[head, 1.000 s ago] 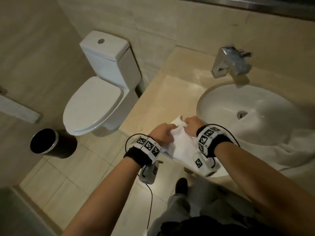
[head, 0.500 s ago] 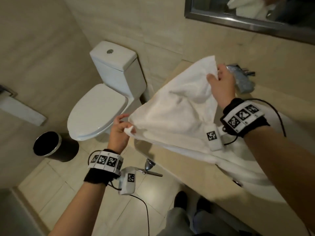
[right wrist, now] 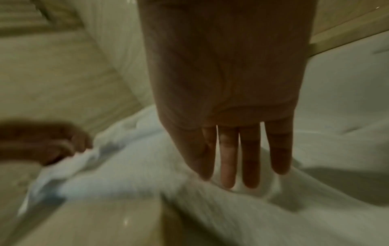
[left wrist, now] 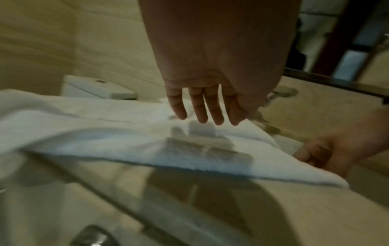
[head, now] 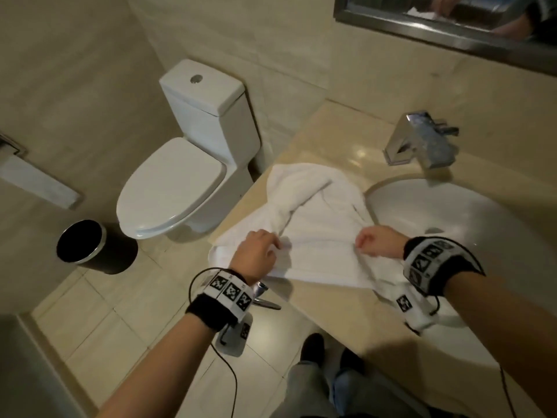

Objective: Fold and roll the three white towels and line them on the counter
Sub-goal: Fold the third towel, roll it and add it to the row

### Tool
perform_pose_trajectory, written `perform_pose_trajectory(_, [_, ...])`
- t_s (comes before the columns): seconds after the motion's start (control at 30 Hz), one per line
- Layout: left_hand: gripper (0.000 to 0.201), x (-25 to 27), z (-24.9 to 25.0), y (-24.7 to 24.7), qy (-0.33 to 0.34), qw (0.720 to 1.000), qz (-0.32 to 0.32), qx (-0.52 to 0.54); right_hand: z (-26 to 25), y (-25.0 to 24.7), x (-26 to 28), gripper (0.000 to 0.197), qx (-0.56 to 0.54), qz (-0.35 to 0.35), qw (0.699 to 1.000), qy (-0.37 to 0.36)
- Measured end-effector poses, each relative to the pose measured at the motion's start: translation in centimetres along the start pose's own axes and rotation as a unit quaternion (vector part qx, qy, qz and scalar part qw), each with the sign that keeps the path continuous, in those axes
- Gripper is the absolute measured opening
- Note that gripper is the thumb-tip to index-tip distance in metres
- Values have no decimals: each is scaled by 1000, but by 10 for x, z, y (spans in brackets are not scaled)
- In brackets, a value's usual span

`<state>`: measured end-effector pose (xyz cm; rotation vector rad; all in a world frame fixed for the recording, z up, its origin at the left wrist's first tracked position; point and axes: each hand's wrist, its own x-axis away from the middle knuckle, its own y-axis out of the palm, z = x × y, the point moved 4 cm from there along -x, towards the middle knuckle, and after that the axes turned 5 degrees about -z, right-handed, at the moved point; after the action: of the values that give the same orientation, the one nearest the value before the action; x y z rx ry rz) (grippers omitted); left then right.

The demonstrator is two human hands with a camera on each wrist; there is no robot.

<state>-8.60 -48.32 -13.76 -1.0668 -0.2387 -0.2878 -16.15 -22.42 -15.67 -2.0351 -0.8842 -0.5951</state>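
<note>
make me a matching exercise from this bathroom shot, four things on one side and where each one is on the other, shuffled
Things:
1. white towel
2. faucet
3. black bin
4. mirror

Places:
A. on the floor left of the toilet
B. on the wall, top right
C. spread on the counter, under both hands
D. at the back edge of the sink

Pairs: 1-C, 2-D, 3-A, 4-B

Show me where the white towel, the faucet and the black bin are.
white towel (head: pixel 322 236), head view, flat middle of the cloth between the hands
faucet (head: pixel 422 140), head view, chrome body
black bin (head: pixel 80 241), head view, dark opening
</note>
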Motion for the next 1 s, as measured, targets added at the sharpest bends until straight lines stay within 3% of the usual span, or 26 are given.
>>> perform_pose_trajectory(0.07, [26, -9, 29, 20, 59, 994, -77, -47, 31, 23, 18, 26, 124, -103, 984, 70])
perform_pose_trajectory(0.17, [33, -17, 63, 49, 103, 974, -170, -107, 61, 48, 41, 48, 196, -179, 957, 118])
perform_pose_trajectory(0.27, [42, -18, 84, 66, 148, 945, -230, -177, 78, 59, 54, 53, 187, -129, 966, 124])
perform_pose_trajectory(0.33, [35, -17, 94, 73, 161, 934, -257, -187, 117, 64, 41, 65, 231, -134, 956, 122])
perform_pose_trajectory(0.37, [30, -17, 97, 73, 156, 934, -266, -178, 145, 70, 28, 59, 260, -154, 942, 144])
perform_pose_trajectory(0.43, [26, -18, 99, 73, 132, 932, -290, -170, 135, 61, 43, 35, 314, -166, 921, 159])
perform_pose_trajectory(0.53, [29, -21, 94, 65, 112, 934, -304, -149, 124, 46, 67, 33, 274, -136, 938, 164])
perform_pose_trajectory(0.67, [19, -22, 91, 51, 157, 932, -297, -136, 134, 16, 98, 36, 226, -26, 959, 168])
perform_pose_trajectory(0.77, [21, -22, 86, 47, 172, 925, -315, -123, 150, 7, 122, 32, 273, 11, 940, 206])
perform_pose_trajectory(0.87, [39, -22, 73, 46, 153, 925, -332, -103, 158, 5, 147, 29, 321, 50, 912, 250])
perform_pose_trajectory(0.93, [50, -22, 65, 47, 137, 926, -333, -113, 153, 5, 157, 27, 354, 81, 904, 226])
perform_pose_trajectory(1.0, [49, -15, 57, 49, 109, 926, -336, -133, 141, 8, 173, 24, 359, 103, 910, 181])
